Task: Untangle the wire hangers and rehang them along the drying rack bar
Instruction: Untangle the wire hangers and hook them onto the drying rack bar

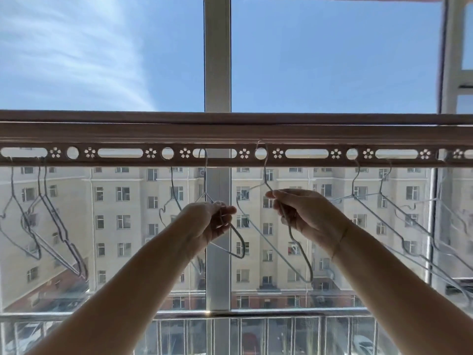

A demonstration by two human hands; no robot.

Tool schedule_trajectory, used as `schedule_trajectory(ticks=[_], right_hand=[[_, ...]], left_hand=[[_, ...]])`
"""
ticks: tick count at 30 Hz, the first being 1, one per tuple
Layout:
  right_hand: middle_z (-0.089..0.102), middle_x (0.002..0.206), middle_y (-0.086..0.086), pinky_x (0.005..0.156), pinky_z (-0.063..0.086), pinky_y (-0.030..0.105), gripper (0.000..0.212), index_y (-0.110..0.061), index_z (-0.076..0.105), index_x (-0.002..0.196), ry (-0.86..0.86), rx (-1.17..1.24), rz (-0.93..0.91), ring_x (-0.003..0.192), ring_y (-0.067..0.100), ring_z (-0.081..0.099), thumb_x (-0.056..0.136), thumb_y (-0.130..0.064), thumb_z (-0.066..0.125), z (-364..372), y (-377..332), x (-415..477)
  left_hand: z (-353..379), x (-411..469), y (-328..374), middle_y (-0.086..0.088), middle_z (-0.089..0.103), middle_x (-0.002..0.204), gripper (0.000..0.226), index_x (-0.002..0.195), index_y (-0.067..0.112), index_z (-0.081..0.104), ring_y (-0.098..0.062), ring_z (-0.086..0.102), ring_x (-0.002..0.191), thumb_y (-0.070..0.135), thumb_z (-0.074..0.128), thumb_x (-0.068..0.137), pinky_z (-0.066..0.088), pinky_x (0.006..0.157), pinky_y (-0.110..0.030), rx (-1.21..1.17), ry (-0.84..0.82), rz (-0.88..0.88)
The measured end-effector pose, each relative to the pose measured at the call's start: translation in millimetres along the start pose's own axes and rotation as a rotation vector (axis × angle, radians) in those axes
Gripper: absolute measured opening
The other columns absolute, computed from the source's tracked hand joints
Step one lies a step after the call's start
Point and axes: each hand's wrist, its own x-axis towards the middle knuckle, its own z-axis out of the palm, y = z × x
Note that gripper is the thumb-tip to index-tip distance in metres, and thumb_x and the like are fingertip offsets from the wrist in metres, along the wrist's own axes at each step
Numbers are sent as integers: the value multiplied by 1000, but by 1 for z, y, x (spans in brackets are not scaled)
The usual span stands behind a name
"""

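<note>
Fingers of the left hand (pixel 210 224) curl around the shoulder of a wire hanger (pixel 243 248). The right hand (pixel 307 213) pinches a second hanger (pixel 265 175). Both hooks sit in openings of the perforated drying rack bar (pixel 128 134) above. Other hangers (pixel 58 226) dangle towards either end.

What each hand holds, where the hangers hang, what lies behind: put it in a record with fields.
left hand: fingers grip a wire hanger, its hook in a bar slot
right hand: pinches a second hanger, its hook at a round hole
drying rack bar: perforated, level across the window
left bunch: hangers crowded together
right bunch: hangers overlapping
behind: apartment block
</note>
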Motion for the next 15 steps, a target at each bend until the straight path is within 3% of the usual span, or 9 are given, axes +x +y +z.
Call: schedule_trajectory(ticks=[6,15], right_hand=[[60,68,6,58,40,21,14,-5,69,87,219,13,-92,60,10,50,89,-9,56,-26,-2,-13],[59,71,8,55,37,21,14,2,64,91,343,-70,-40,61,12,48,91,-7,53,-46,-4,-15]], left_hand=[[2,-2,0,-9,63,67,29,122,-6,48,-13,50,57,5,35,98,46,40,-19,7,-28,20],[19,-4,-10,-3,64,55,24,112,-3,52,-11,50,53,4,34,99,45,43,-19,31,-81,26]])
